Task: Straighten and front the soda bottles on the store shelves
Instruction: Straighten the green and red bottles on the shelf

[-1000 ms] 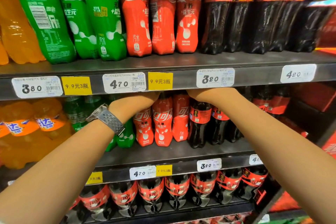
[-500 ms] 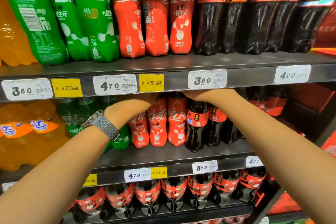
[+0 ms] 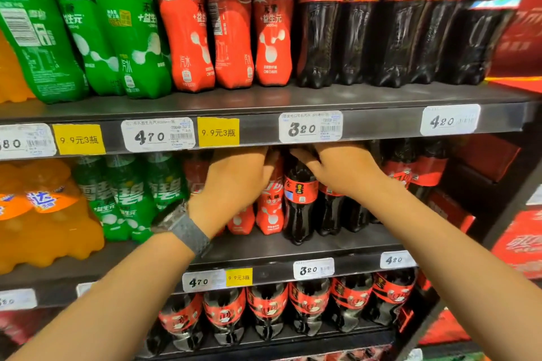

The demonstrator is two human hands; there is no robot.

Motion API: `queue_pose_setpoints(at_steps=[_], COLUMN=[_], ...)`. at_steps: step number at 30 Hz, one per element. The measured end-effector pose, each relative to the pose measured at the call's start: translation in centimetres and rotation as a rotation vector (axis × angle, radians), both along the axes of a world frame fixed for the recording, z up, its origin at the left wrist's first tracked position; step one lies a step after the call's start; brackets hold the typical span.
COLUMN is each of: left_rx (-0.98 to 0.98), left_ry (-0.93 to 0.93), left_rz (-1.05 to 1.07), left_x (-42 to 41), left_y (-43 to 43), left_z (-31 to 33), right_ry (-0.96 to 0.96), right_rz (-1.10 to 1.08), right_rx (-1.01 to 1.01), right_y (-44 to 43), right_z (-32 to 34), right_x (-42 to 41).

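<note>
– While both forearms reach in from the near side, log: watch (image 3: 187, 228) on the left wrist. The left hand (image 3: 234, 182) is curled over the shoulder of a red bottle (image 3: 271, 208) on the middle shelf (image 3: 293, 255), fingers wrapped at its neck.
– Right hand?
– The right hand (image 3: 346, 173) is just right of it, thumb laid across the neck of a dark cola bottle (image 3: 299, 208). Its fingers run under the shelf lip, so cannot tell whether they close.
– Why hold at the necks?
– Judgement: a neck hold lets each bottle be twisted label-out and drawn forward. The dark bottle stands nearest the front edge, the red one just beside it on the left.
– Legible text?
– Red bottle: 益生元. Green bottles (image 3: 129, 199) further left: 雪碧. Orange bottles (image 3: 44, 214), far left: 达. On the rail above the hands: white tag (image 3: 158, 134) "4 70", yellow tag (image 3: 218, 132) "9.9元3瓶", second white tag (image 3: 311, 127) "3 20", third white tag (image 3: 450, 120) "4 20".
– Farther up?
– Top-shelf red bottles (image 3: 272, 23): 可口可乐, 汽水; the middle one shows its back panel and likely needs turning. Top-shelf dark bottles (image 3: 357, 23) to the right: two sit barcode-out.
</note>
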State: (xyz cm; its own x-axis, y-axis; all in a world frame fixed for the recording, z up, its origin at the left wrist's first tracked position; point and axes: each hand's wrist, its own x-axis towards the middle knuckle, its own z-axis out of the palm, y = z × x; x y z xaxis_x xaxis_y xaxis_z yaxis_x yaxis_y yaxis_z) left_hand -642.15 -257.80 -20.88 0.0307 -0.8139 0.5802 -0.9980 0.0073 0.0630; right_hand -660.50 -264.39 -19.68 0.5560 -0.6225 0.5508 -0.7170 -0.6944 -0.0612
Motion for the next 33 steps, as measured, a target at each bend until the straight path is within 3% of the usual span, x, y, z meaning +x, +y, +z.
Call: queue_pose_setpoints(at_steps=[2,4,7,10,15,18,21,26,28,33], left_rx=[-0.144,-0.228,-0.129,0.042,0.197,0.173,0.232,0.271,0.242,0.274], left_ry=[-0.047,0.059,0.532,0.873,1.14,1.185,1.173,1.247,1.242,1.099], left_rz=[-0.027,-0.109,-0.203,-0.149,-0.194,-0.193,-0.203,-0.278,-0.264,-0.262], left_x=[-2.0,-3.3,-5.2,-7.4,-8.9,-8.3,-7.3,-7.4,-7.0,-6.8], left_y=[1.5,2.6,3.5,3.6,3.8,4.6,4.5,4.2,4.3,3.6], left_z=[-2.3,-5.2,-9.6,-12.3,-13.9,-14.2,-14.5,-14.0,-14.0,-14.1], right_ry=[-0.063,-0.186,-0.424,-0.592,-0.69,-0.724,-0.799,-0.769,-0.791,-0.833], right_rz=[0.015,0.08,0.094,0.066,-0.011,0.033,-0.01,-0.019,-0.048,-0.185], right_rx=[-0.104,-0.104,-0.02,0.257,0.668,0.865,0.874,0.955,0.895,0.53], right_y=[0.6,1.3,2.2,4.2,6.8,7.0,7.2,7.0,6.7,6.4], right_z=[-2.1,-4.1,-7.1,-10.2,-13.9,-14.3,-14.7,-15.2,-15.0,-13.3], right_x=[-2.5,-4.7,-5.9,-4.3,-1.8,-1.8,-1.9,-1.6,-2.2,-4.6])
